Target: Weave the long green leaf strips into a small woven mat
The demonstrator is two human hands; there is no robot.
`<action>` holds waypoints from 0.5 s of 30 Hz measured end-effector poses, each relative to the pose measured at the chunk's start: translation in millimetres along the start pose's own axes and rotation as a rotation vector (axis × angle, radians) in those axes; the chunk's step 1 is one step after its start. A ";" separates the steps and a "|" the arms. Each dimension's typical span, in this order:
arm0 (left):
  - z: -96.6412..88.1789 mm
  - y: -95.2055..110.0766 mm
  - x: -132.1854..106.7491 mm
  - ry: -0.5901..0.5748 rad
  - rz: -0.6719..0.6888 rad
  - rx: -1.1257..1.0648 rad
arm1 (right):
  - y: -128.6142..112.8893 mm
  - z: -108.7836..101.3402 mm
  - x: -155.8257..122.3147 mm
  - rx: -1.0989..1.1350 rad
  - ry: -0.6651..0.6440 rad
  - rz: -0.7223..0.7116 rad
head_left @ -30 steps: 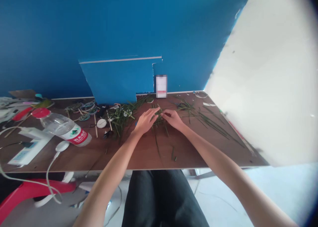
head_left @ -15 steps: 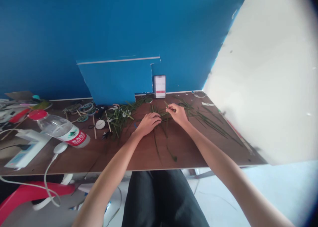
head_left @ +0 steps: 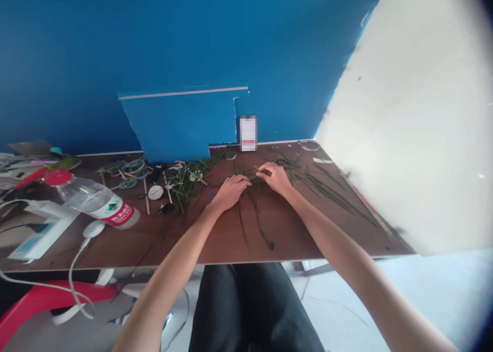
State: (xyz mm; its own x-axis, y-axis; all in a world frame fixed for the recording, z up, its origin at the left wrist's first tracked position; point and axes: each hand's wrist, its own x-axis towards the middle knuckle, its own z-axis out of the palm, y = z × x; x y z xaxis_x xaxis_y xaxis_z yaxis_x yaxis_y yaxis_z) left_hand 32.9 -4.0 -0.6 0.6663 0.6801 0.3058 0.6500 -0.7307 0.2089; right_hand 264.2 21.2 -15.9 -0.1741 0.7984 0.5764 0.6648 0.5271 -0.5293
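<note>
Long green leaf strips [head_left: 264, 229] cross each other on the brown table, some of them running toward its front edge. My left hand [head_left: 233, 189] rests palm down over the crossing strips, its fingers stretched out across them. Opposite it, my right hand [head_left: 274, 176] pinches a leaf strip between thumb and fingertips, just above the table. Between the two hands the strips lie over one another; the fingers hide part of the crossing. A heap of cut leaf strips [head_left: 185, 188] lies left of my left hand, and longer strips [head_left: 331, 190] spread out on the right.
A red-capped water bottle [head_left: 115, 212] lies on a white power strip [head_left: 46, 229] at the left. Round discs on sticks [head_left: 133, 168] sit behind it. A phone [head_left: 248, 132] leans against the blue wall; a white wall [head_left: 416, 126] bounds the right side.
My right hand has lowered slightly, bringing the pinched strip down toward the other strips. My left hand has barely shifted and stays on the strips.
</note>
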 end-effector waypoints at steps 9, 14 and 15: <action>-7.9 3.3 -1.3 0.151 -0.121 -0.029 | -2.1 0.2 -5.7 -0.069 -0.013 0.015; -19.5 7.7 -4.3 0.252 -0.118 -0.027 | -6.7 1.1 -7.0 -0.126 0.025 0.012; -22.3 7.2 -5.3 0.288 -0.120 -0.023 | -7.5 1.1 -7.1 -0.126 0.034 0.022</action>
State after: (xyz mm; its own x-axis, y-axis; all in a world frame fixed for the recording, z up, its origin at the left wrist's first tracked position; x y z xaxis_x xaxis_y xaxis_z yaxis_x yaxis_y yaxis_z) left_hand 25.9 -14.1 19.9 0.4523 0.7194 0.5271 0.7073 -0.6494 0.2794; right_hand 259.6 11.8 -16.7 -0.1350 0.7980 0.5873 0.7548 0.4668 -0.4608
